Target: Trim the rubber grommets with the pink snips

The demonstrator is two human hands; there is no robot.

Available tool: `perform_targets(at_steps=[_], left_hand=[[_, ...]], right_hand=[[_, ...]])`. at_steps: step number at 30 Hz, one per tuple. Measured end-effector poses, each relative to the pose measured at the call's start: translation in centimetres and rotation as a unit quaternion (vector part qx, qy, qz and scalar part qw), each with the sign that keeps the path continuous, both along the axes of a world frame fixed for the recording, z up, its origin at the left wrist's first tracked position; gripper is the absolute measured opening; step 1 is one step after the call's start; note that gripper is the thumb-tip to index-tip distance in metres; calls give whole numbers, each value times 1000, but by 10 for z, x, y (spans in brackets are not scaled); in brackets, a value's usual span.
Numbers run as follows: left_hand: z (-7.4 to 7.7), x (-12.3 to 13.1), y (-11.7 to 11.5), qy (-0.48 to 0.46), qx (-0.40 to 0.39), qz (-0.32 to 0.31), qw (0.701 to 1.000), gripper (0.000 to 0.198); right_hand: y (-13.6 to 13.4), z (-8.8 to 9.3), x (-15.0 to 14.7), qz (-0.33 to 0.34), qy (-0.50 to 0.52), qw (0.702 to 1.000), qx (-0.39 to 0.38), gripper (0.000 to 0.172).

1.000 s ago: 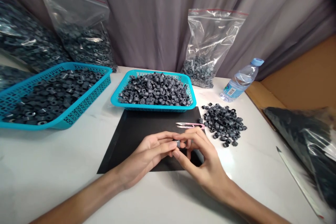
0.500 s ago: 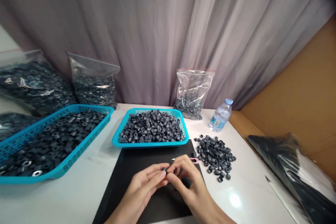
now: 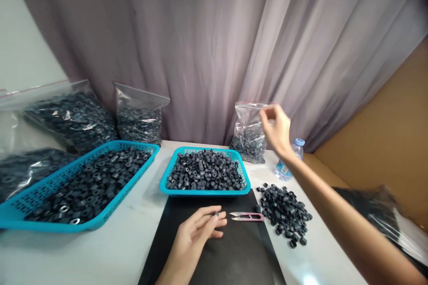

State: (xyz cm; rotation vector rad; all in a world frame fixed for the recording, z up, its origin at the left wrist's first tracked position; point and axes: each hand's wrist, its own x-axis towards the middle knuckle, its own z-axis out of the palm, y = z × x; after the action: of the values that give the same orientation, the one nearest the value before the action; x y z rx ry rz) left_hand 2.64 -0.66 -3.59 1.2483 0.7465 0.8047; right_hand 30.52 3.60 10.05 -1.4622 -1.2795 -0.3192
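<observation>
My left hand (image 3: 197, 231) is over the black mat (image 3: 240, 254), with a small black ring-shaped piece (image 3: 216, 214) pinched between thumb and fingers. My right hand (image 3: 277, 127) is raised at the back right, its thumb and index finger closed in a pinch beside the upper part of a clear zip bag (image 3: 250, 136) of such pieces. Whether it touches the bag or holds something cannot be made out. Pink-handled thread snips (image 3: 249, 217) lie on the mat, right of my left hand. A loose pile of black pieces (image 3: 284, 213) sits below my right forearm.
Straight behind the mat stands a blue basket (image 3: 205, 193) heaped with black pieces; another blue basket (image 3: 96, 225) is at left. Filled bags (image 3: 138, 120) rest against the curtain. A water bottle (image 3: 284, 171) stands partly behind my right arm.
My right hand has left my left hand and moved up and away to the bag at back right. The snips are now uncovered. The whole view has shifted slightly.
</observation>
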Motion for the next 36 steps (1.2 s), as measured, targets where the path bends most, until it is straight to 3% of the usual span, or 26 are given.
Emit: perform_targets(at_steps=[3,5,8,11,13,16,18,20,22,24,28,31,33,36], left_hand=[[1,0,-4,17,47,-27,998,36],[4,-1,-5,10,45,-29,998,34],[11,-3,-7,-21,28,-22,999,32],[20,-6,-8,-44,10,-22,999,26],[26,-7,-10,-55,-24,-27,998,25],[30,-9,-13,-83,-135,-50,986,28],[29,-9,-16,-96,-200,-67,973,30],[28,-9,-18,-104,-231,-78,964,30],[26,-8,-19,-109,-246,-87,959,30],[25,-7,-20,-107,-259,-91,956,29],[21,-5,-20,-85,-273,-88,954,30],[19,-3,-19,-75,-283,-75,953,28],[18,-1,-18,-75,-288,-72,952,28],[15,1,-18,-77,-289,-75,951,29]], right_hand=[[48,54,61,-81,-29,996,-28,14],[67,70,86,-102,-48,990,-79,9],[79,70,105,-117,-76,978,-156,6],[80,61,113,-122,-106,966,-204,17],[79,58,115,-121,-127,961,-214,35],[74,60,112,-123,-163,960,-192,55],[67,63,105,-127,-190,960,-159,55],[54,61,90,-128,-216,961,-115,40],[33,49,68,-127,-232,961,-76,29],[2,22,39,-100,-254,959,-72,43],[-72,-64,-22,40,-318,932,-170,22],[-114,-120,-50,94,-324,911,-238,31],[-130,-140,-57,62,-304,922,-234,39],[-139,-152,-59,38,-260,941,-214,37]])
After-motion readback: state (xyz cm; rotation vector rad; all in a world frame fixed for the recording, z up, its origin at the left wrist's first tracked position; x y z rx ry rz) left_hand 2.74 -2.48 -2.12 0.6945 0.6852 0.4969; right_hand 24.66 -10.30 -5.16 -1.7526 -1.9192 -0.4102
